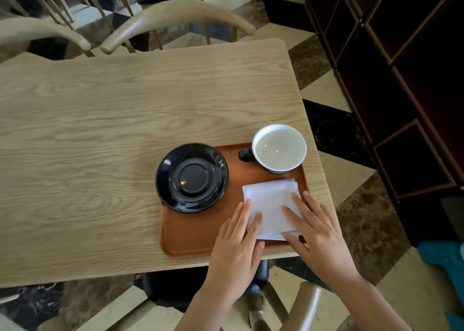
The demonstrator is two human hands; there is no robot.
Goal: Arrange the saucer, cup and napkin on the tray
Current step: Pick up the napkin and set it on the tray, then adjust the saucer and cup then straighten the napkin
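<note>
Both hands, left (236,245) and right (319,232), lie flat and open, each grip empty, squaring the napkin (270,205) on the tray (190,240), just beside the saucer (192,177). Next, probably: the cup (278,148) goes onto that saucer.

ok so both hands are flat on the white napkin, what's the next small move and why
Probably lift both hands off the folded white cloth napkin. It already lies flat on the brown wooden tray under the left hand and right hand; the white cup still stands beside the black round saucer.
</note>
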